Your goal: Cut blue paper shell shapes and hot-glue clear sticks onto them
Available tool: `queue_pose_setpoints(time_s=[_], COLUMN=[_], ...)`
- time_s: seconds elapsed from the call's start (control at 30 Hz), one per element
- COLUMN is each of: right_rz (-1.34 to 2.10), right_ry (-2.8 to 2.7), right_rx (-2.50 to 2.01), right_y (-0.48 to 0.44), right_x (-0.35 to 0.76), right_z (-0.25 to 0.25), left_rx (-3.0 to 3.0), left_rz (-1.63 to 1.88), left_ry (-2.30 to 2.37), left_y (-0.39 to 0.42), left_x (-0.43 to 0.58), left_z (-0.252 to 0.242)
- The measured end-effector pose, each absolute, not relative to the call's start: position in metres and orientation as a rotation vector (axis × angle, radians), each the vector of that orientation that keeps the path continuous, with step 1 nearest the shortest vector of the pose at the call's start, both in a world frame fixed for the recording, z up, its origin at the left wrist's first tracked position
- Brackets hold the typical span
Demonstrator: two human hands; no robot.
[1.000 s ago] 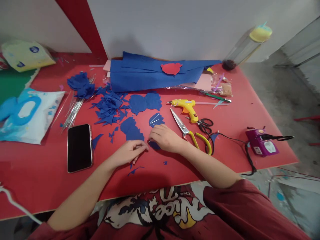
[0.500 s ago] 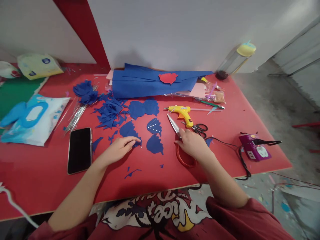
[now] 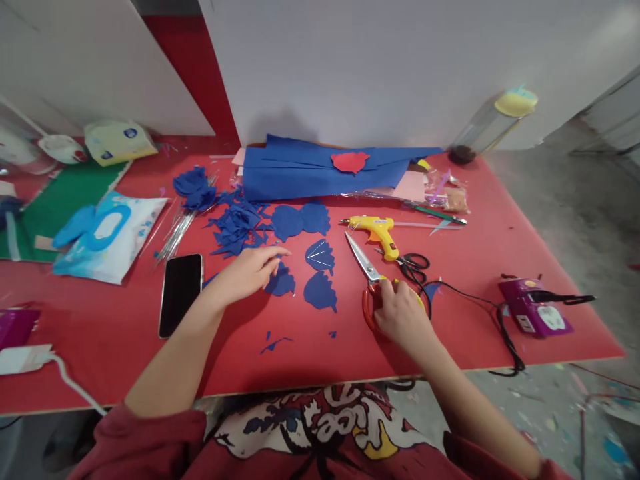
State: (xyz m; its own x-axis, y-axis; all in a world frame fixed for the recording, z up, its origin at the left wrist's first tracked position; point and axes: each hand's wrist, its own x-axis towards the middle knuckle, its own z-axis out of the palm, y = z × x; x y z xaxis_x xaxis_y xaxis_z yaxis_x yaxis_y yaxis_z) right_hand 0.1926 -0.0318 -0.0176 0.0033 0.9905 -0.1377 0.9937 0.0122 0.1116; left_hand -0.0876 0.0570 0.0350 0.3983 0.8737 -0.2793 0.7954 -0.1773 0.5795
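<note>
My left hand (image 3: 250,272) hovers over the blue cut pieces with its index finger stretched out; nothing shows in its grasp. Partly under it lies a scalloped blue piece (image 3: 281,281). To its right are a blue piece with thin pale wires (image 3: 320,256) and another plain scalloped piece (image 3: 320,291). My right hand (image 3: 400,308) rests on the red and yellow handles of the large scissors (image 3: 364,259), which lie on the table with blades nearly together. Its fingers are curled at the handles.
A yellow glue gun (image 3: 377,233) and small black scissors (image 3: 415,263) lie beyond my right hand. A phone (image 3: 181,293), blue scraps (image 3: 237,227), a wipes pack (image 3: 113,233) and a purple box (image 3: 535,313) are around. A bottle (image 3: 487,127) stands at the back right.
The view has shifted left. My left hand has moved up, uncovering part of the table. The large scissors now lie lower and further right, with my right hand at their handles instead of their pivot.
</note>
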Motion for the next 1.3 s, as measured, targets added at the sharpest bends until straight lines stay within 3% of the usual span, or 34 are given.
queue_pose_setpoints(time_s=[0.37,0.6,0.77,1.3], right_rz=[-0.612,-1.833,-2.319,-2.351], right_ry=[1.929,2.013,1.778,1.744], right_rx=[2.418,1.922,1.737,1.533], right_y=[-0.018,-0.011,-0.008,0.010], right_x=[0.217,0.221,0.199,0.186], right_z=[-0.011,0.014,0.022,0.028], left_rx=[2.182,1.812,1.699,1.622], left_rz=[0.316,0.430,0.492,0.475], left_ry=[1.524,1.417,1.352,1.379], left_y=[0.084,0.080,0.077,0.077], left_x=[-0.088,-0.083,-0.082,-0.084], left_z=[0.038,0.041,0.043,0.048])
